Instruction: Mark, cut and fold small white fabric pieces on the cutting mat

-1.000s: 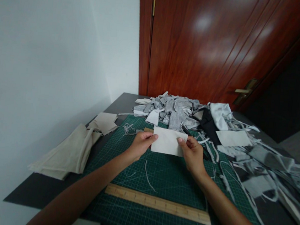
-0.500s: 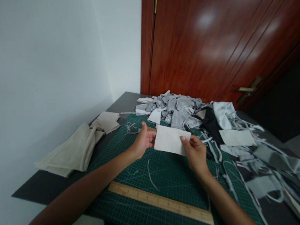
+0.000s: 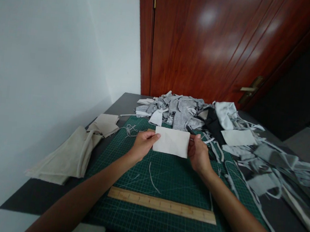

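A rectangular piece of cream cloth [image 3: 171,141] is held up above the green cutting mat [image 3: 176,173]. My left hand [image 3: 142,144] pinches its left edge, thumb on the front face and fingers behind. At the right edge, my right hand [image 3: 199,154] has its thumb raised off the cloth; its fingers are beside or just behind that edge, partly hidden. Below the cloth, a wooden ruler [image 3: 162,204] lies across the mat, with a loose pale thread [image 3: 152,178] between them.
Grey fabric scraps [image 3: 181,113] are heaped at the back before a brown door [image 3: 201,43]. More strips and a cream piece [image 3: 238,137] lie at right. Folded beige cloth [image 3: 67,156] and smaller cream pieces [image 3: 104,124] rest at left beside the white wall [image 3: 52,64].
My left thumb has come down onto the cloth's left edge, closing that hand on it. My right thumb has lifted off the right side. The view has shifted slightly.
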A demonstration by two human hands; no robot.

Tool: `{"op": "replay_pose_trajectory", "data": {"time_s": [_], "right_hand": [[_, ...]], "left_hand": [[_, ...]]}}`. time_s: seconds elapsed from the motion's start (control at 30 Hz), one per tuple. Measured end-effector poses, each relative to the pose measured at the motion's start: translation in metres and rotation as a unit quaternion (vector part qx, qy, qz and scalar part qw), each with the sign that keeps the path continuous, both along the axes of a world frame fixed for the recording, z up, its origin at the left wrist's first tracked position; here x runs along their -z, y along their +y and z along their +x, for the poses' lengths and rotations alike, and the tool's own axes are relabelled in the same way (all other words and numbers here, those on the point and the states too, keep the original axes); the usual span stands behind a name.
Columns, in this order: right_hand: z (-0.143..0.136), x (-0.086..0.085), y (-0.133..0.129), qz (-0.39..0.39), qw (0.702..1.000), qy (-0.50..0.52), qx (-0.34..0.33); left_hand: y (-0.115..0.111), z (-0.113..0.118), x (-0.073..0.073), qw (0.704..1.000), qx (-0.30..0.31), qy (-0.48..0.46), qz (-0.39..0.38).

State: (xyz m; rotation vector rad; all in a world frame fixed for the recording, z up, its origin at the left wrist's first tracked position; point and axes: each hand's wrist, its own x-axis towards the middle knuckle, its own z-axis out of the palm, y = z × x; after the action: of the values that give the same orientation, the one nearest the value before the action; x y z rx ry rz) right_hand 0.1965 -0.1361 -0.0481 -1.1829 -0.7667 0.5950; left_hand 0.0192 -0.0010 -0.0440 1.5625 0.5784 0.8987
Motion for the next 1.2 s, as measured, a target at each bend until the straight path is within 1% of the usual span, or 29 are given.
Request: {"op": "replay_pose_trajectory", "data": {"time_s": [0.07, 0.13, 0.2, 0.3, 0.37, 0.47, 0.57, 0.63, 0.73, 0.83, 0.93, 1.0, 1.03, 1.1, 1.2], "right_hand": [[-0.002, -0.004, 0.000, 0.005, 0.998, 0.056, -0.034], [-0.003, -0.007, -0.001, 0.009, 0.994, 0.093, -0.051], [-0.003, -0.008, -0.003, 0.010, 0.993, 0.101, -0.063], [-0.004, -0.009, -0.004, 0.010, 0.994, 0.078, -0.072], [-0.004, -0.008, -0.003, 0.006, 0.997, 0.053, -0.058], [-0.004, -0.006, 0.000, 0.007, 1.000, 0.024, -0.008], [0.000, -0.003, 0.004, 0.020, 0.999, -0.001, 0.044], [0.003, 0.000, 0.004, 0.025, 0.998, -0.012, 0.065], [0.005, 0.000, 0.004, 0.025, 0.997, -0.012, 0.072], [0.004, -0.001, 0.002, 0.022, 0.998, -0.002, 0.061], [0.002, -0.003, 0.002, 0.025, 0.998, 0.003, 0.053], [0.002, -0.003, 0.002, 0.030, 0.998, 0.002, 0.050], [0.002, -0.002, 0.003, 0.031, 0.998, 0.003, 0.050], [0.003, -0.001, 0.004, 0.032, 0.998, 0.008, 0.050], [0.005, 0.001, 0.005, 0.035, 0.998, 0.020, 0.050]], "left_hand": [[0.001, 0.000, -0.002, 1.000, -0.017, -0.009, 0.009], [0.001, -0.001, -0.004, 0.999, -0.030, -0.014, 0.010], [0.001, -0.001, -0.005, 0.999, -0.044, -0.015, 0.010], [0.002, -0.001, -0.005, 0.998, -0.054, -0.017, 0.014], [0.002, -0.001, -0.005, 0.998, -0.051, -0.016, 0.017], [0.001, -0.002, -0.006, 0.999, -0.045, -0.015, 0.020], [-0.001, -0.002, -0.007, 1.000, -0.010, -0.014, 0.008], [-0.002, -0.001, -0.007, 1.000, 0.008, -0.014, 0.001], [0.001, -0.001, -0.005, 1.000, 0.008, -0.015, 0.000], [0.007, -0.001, -0.002, 1.000, 0.014, -0.005, -0.001], [0.013, -0.002, 0.001, 0.999, 0.003, 0.012, 0.037], [0.015, -0.003, 0.001, 0.997, -0.012, 0.024, 0.070], [0.015, -0.004, 0.000, 0.997, -0.013, 0.026, 0.075], [0.013, -0.004, -0.002, 0.999, 0.000, 0.017, 0.048], [0.008, -0.004, -0.005, 0.999, 0.022, -0.018, -0.042]]}}
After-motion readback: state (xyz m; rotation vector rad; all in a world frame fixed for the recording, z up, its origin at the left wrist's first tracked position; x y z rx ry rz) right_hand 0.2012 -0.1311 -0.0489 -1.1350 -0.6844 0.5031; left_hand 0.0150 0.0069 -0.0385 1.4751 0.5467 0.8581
